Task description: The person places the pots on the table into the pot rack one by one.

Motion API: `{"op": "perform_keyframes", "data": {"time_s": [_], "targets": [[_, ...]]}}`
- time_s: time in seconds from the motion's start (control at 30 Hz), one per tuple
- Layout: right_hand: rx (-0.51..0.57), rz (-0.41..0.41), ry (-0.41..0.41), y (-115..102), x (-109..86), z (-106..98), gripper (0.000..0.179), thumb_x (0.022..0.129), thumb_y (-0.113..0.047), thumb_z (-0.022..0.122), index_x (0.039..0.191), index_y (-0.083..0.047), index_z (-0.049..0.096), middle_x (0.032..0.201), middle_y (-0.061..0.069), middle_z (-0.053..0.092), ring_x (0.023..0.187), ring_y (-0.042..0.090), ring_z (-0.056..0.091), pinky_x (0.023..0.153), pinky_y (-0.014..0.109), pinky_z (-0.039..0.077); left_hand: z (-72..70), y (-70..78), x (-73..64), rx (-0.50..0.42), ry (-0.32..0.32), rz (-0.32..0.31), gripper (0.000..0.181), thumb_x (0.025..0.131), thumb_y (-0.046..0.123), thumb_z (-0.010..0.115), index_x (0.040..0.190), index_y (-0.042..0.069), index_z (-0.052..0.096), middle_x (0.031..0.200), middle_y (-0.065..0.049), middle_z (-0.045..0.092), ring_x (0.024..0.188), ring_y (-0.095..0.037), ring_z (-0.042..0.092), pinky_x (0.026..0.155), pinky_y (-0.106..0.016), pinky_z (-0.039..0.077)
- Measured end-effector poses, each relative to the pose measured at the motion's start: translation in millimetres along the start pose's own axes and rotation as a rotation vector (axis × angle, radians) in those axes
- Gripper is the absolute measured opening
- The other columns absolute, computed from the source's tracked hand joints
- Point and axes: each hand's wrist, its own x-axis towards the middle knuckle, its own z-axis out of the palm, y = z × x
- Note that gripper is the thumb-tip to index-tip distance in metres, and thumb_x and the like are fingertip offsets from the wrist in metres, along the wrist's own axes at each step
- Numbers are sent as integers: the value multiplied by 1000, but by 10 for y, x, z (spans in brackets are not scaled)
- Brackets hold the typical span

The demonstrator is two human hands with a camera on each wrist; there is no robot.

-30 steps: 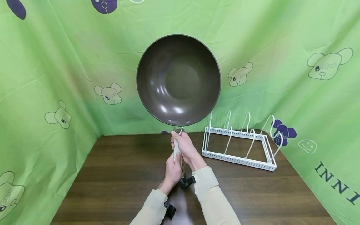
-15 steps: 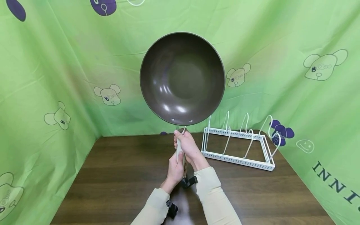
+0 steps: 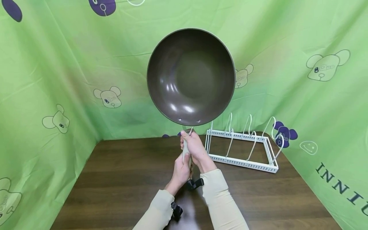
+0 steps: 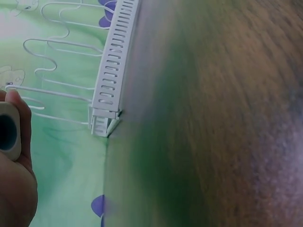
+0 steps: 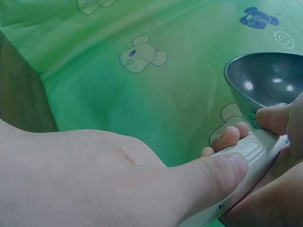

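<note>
A dark brown wok is held up with its inside facing me, clear of the table. Its pale handle points down, and both my hands grip it. My right hand wraps the upper part, close under the pan. Lower down, my left hand holds the handle with the thumb lying along it, as the right wrist view also shows. In the left wrist view the hollow handle end pokes out beside curled fingers. Most of the fingers are hidden behind the handle in the head view.
A white wire pan rack with upright loops stands at the back right of the brown wooden table. Green printed cloth hangs behind and along both sides.
The wok has moved to the right and slightly up, with both hands still around its handle. The background and rack have shifted slightly left in the view.
</note>
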Motion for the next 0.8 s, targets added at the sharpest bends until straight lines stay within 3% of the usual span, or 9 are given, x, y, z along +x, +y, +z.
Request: {"op": "perform_keyframes", "data": {"time_s": [0.27, 0.63, 0.8], "targets": [[-10, 14, 25, -14, -1, -53, 23, 107, -23, 49, 93, -5, 52, 75, 2, 52, 65, 15, 50, 64, 26, 45, 12, 49, 10, 66, -32, -8, 29, 112, 13, 34, 95, -2, 52, 57, -18, 48, 38, -7, 45, 33, -26, 44], [2, 13, 63, -40, -4, -120, 19, 108, -22, 49, 97, -6, 51, 78, 3, 53, 66, 14, 51, 66, 26, 47, 46, 33, 61, 37, -80, -73, 36, 113, 22, 31, 98, -4, 50, 60, -13, 49, 38, -11, 46, 34, -29, 46], [-11, 5, 70, -52, -15, -145, 19, 108, -21, 48, 98, -5, 50, 80, 4, 53, 67, 14, 51, 65, 25, 47, 66, 27, 76, 34, -93, -82, 35, 113, 23, 31, 97, -2, 51, 62, -26, 49, 38, -15, 47, 35, -45, 48]]}}
